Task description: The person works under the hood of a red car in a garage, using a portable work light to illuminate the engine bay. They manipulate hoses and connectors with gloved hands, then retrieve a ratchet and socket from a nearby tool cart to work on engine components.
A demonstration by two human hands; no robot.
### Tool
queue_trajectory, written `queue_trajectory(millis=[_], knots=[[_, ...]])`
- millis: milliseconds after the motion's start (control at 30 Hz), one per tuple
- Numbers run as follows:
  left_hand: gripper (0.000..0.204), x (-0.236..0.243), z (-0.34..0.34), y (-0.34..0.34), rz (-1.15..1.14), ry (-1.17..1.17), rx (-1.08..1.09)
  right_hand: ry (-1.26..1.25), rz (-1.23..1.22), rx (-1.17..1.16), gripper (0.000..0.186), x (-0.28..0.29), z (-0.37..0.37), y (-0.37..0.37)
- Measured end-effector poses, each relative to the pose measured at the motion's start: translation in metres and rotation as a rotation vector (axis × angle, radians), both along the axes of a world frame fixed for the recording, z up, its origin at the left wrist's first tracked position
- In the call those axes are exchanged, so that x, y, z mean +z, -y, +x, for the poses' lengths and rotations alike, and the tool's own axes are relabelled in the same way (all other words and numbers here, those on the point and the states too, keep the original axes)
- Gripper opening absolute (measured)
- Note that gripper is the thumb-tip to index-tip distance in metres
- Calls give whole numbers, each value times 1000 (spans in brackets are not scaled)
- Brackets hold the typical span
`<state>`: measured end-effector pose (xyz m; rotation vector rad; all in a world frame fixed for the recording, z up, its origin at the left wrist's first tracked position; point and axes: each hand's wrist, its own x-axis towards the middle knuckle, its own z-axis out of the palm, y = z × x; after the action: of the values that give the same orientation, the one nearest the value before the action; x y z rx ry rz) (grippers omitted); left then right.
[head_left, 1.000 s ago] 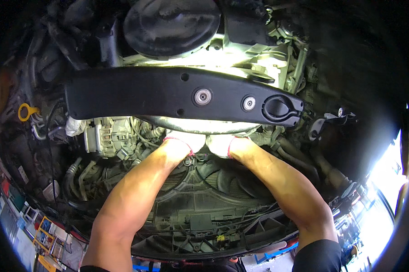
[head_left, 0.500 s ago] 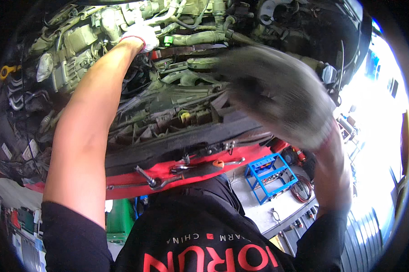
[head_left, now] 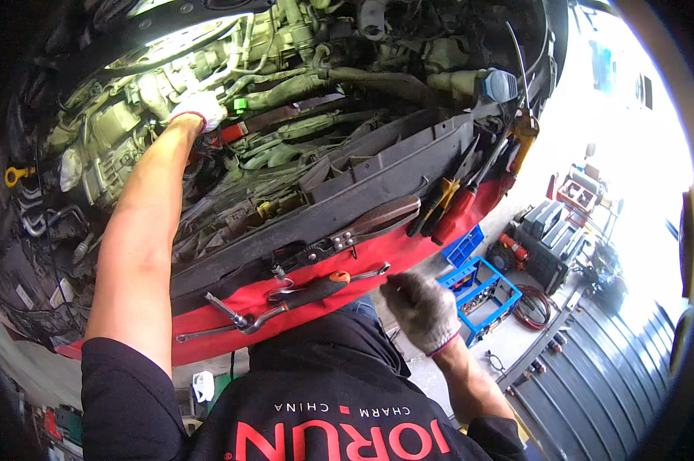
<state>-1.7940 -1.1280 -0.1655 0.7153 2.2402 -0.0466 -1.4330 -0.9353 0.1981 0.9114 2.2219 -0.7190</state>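
Note:
My left hand, in a white glove with a red cuff, reaches deep into the car's engine bay beside hoses and a green clip. Its fingers are hidden among the parts. My right hand, in a greyish worn glove, hovers by the red front edge, its fingers curled in. Whatever it may hold is out of sight. Close to it lies a wrench, next to a black and orange handle. Farther left rest a ratchet with a long socket and another wrench.
Along the front panel are yellow-and-black pliers, a red-handled tool and an orange-handled screwdriver. A yellow ring handle stands at far left. A blue frame stand and a coiled hose occupy the floor at right.
My right hand has come down and toward me from over the engine bay to the red front edge. My left hand stays among the engine parts; the view has shifted.

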Motion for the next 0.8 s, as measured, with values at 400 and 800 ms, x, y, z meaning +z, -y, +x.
queue_trajectory(millis=[400,800], knots=[[45,13,0,2,47,18,44,-151,146,118,33,-46,-34,17],[44,10,-2,2,44,24,-2,-49,-123,-197,25,-2,30,-43]])
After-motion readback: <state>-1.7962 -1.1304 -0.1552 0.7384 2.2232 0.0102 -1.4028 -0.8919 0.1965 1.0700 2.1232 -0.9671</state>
